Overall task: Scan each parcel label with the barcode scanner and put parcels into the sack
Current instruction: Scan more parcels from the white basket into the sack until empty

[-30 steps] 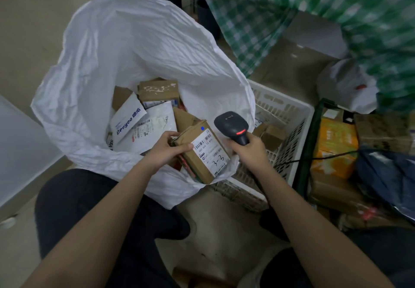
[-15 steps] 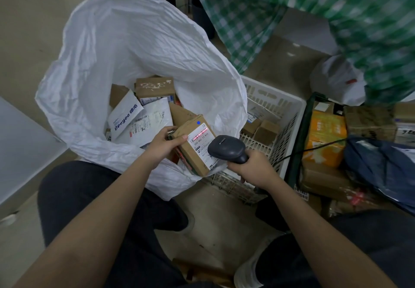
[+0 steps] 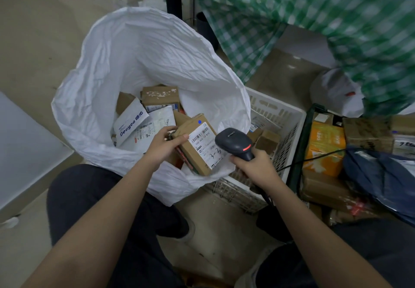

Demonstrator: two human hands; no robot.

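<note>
Parcel (image 3: pixel 197 144), a small brown carton with a white shipping label (image 3: pixel 205 145) facing up, is held over the near rim of the white sack (image 3: pixel 139 63), which stands open on the floor between the person's knees. From the head camera, the left hand (image 3: pixel 162 145) grips the carton's left end, thumb on top and fingers curled beneath. The right hand (image 3: pixel 254 166) is wrapped round the handle of a dark barcode scanner (image 3: pixel 233 142), whose head sits just beside the label's right edge, a red light glowing on it.

The step in hand looks like the scan itself, or the instant after it; whether the read has registered cannot be told. The next move would call for the left hand to tip the carton forward and let it drop among the others, while the scanner draws clear of the sack's mouth.

Inside the sack lie several cartons and white mailers, one printed "Deeyea" (image 3: pixel 131 124). A white plastic crate (image 3: pixel 278 117) just right of the sack holds a few small cartons. Further right, stacked boxes, including an orange one (image 3: pixel 325 146), sit in a dark-framed bin.
</note>
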